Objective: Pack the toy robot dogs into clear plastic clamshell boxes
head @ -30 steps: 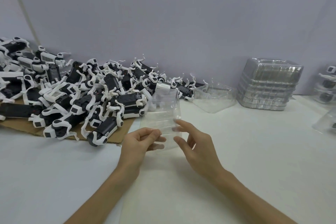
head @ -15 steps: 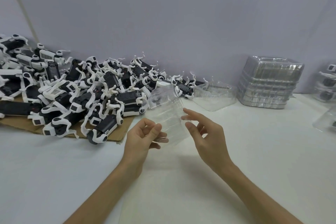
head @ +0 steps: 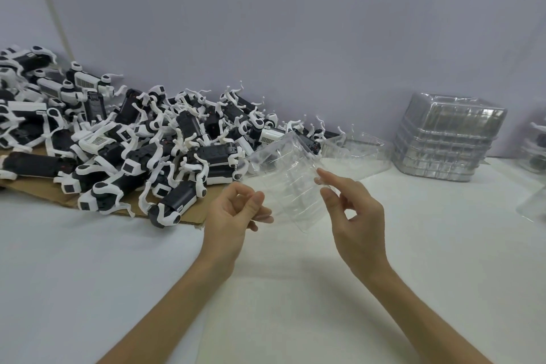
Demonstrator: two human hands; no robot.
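1. Head view: an empty clear clamshell box (head: 288, 183) is held up off the white table (head: 428, 260), between the two hands, tilted with its far end higher.
2. The left hand (head: 233, 219) pinches the box's near left edge, thumb on top and curled fingers beneath the plastic.
3. The right hand (head: 359, 216) grips the right edge between forefinger and thumb; its other fingers are bent loosely behind.
4. Left of the left hand and beyond it, a heap of black-and-white toy robot dogs (head: 124, 142) lies against the wall, mostly on a sheet of cardboard (head: 32, 188).
5. The nearest dog (head: 174, 205) lies at the cardboard's near edge, just left of the left hand.
6. Beyond the right hand, an open clear box (head: 362, 148) sits by the wall.
7. Farther right of the right hand stands a stack of nested clamshell boxes (head: 449, 139).
8. At the far right edge, part of another clear box (head: 534, 205) shows on the table; I cannot tell what it holds.
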